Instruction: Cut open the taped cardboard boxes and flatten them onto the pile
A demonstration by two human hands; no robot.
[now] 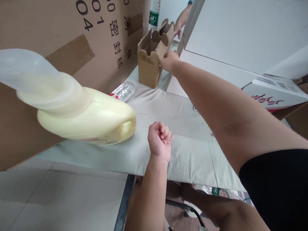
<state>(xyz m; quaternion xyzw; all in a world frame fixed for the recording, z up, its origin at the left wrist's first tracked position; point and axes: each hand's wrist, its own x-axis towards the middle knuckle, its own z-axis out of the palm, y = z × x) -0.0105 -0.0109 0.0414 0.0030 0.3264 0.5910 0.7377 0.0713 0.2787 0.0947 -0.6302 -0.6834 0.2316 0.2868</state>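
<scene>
My right hand [170, 61] reaches far across the table, its fingers closed on the near right side of a small brown cardboard box [148, 69]. The box has an open top with scalloped flaps and inner dividers. Its lower edge is slightly blurred, and I cannot tell whether it rests on the cloth. My left hand [160, 139] is curled into a loose fist above the table's front part, with nothing visible in it. To its left, a big pale-yellow jug [96, 117] with a translucent top lies tilted or leans over.
A large printed carton [101, 51] stands at the left. Behind the small box are a green-labelled water bottle [154, 16] and another person's hand [177, 30]. A clear plastic bottle [125, 91] lies on the cloth-covered table [192, 150]. White boxes [223, 35] stand at the right.
</scene>
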